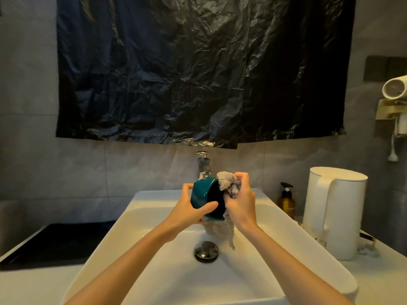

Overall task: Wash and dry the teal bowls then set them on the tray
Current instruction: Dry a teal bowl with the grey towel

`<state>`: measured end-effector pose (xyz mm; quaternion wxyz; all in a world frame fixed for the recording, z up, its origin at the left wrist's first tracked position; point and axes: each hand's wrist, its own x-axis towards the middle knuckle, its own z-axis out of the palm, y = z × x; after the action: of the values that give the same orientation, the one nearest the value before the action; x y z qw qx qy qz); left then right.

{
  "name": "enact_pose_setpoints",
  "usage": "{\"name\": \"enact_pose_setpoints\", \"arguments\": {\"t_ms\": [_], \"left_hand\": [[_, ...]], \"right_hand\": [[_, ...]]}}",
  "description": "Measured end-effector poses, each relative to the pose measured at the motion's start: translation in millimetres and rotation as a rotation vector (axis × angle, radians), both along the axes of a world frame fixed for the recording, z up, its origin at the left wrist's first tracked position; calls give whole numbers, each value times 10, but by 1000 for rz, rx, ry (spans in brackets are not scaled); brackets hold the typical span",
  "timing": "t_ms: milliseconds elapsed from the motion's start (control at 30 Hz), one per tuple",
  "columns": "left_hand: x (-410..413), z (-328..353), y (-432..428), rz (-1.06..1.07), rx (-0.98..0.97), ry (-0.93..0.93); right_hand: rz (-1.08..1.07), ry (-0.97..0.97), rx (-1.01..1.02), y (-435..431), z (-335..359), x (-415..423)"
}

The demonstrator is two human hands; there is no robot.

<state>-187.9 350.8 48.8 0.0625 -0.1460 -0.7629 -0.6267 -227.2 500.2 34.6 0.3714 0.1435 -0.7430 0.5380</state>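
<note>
**Teal bowl held over basin, cloth at its mouth**

The white rectangular ceramic basin [275, 227] is set in the table, and the flat black tray [55, 243] lies to its left. Above the basin the left hand [187, 214] grasps the round teal ceramic bowl [201, 194], tipped on its side with the mouth facing right. The right hand [241, 205] meets that mouth, its grip clenched on the fluffy grey cloth [226, 183]. Judgement: wiping is in hand, and the tray lies on the left hand's side.
</note>
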Motion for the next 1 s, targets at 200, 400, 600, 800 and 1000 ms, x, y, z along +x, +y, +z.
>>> {"name": "enact_pose_setpoints", "arguments": {"t_ms": [200, 400, 600, 800, 1000], "left_hand": [[-94, 17, 65, -125, -33, 222], [-156, -6, -17, 26, -402, 676], [-165, -57, -96, 57, -465, 729], [-109, -105, -29, -3, -145, 420], [-154, -126, -28, -36, 109, 15]], "right_hand": [[-38, 222, -36, 70, -7, 46], [-58, 456, 130, 140, -22, 37], [-60, 456, 214, 145, -44, 39], [-72, 358, 158, 116, 6, 98], [-161, 344, 255, 106, 50, 122]]}}
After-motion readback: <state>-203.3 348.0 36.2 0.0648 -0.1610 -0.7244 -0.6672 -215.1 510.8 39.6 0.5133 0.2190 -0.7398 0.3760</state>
